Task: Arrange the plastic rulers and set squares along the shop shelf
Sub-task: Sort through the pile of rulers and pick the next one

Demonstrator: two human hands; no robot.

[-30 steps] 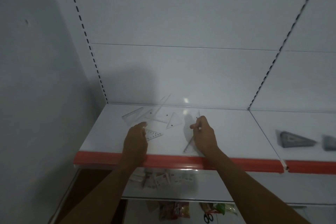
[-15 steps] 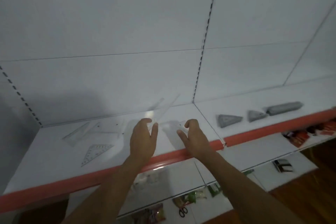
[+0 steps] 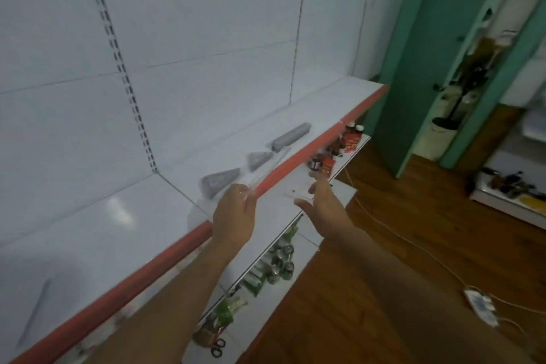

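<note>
Both hands have swung right along the shop shelf since half a second ago, out past its red edge. Shelf runs from 7 o'clock up to 1 o'clock. Three grey stacks on it: two triangular set square stacks, one long ruler stack. Left hand pinches a clear ruler, blurry, barely visible. Right hand has its fingers spread around a clear set square, edges hard to trace. Can't tell if it's really gripping.

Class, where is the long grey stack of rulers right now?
The long grey stack lies on the shelf right of the two grey triangular stacks, near the red edge.
</note>
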